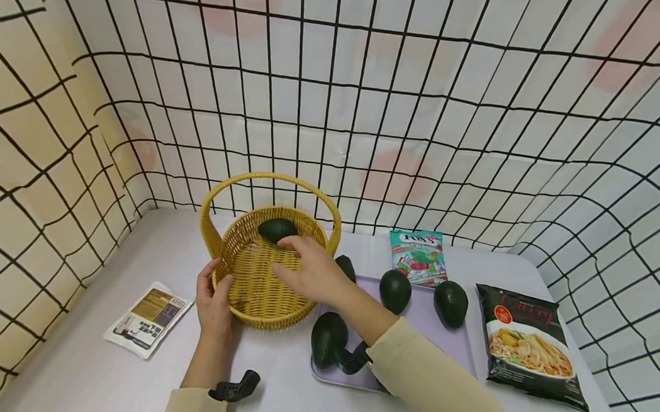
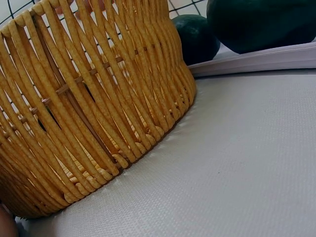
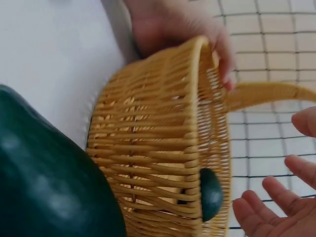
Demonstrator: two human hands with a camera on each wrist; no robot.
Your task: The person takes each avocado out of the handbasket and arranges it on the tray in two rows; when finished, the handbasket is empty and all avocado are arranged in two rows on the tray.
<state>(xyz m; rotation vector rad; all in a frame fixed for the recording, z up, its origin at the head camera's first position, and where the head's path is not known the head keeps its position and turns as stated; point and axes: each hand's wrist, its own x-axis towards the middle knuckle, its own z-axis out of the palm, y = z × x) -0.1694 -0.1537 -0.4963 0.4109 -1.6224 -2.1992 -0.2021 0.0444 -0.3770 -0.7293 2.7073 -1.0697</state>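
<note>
A yellow wicker basket [image 1: 268, 284] with an arched handle stands on the table, one dark green avocado [image 1: 277, 229] lying inside at the back. My left hand [image 1: 214, 306] grips the basket's left rim, thumb on the inner side; in the right wrist view its fingers hook over the edge. Over the basket's right side reaches my right hand [image 1: 309, 271], its fingers apart and holding nothing, near that avocado. The right wrist view shows these spread fingers [image 3: 281, 197] beside the rim. Several more avocados [image 1: 330, 339] are on a lilac tray [image 1: 430, 338] to the right, partly hidden by my right forearm.
A green sweets bag [image 1: 419, 257] lies behind the tray, and a black noodle packet [image 1: 531, 344] to its right. Left of the basket is a small white-and-brown pouch [image 1: 150, 319]. Black wire grid panels [image 1: 332, 80] stand along the back and sides.
</note>
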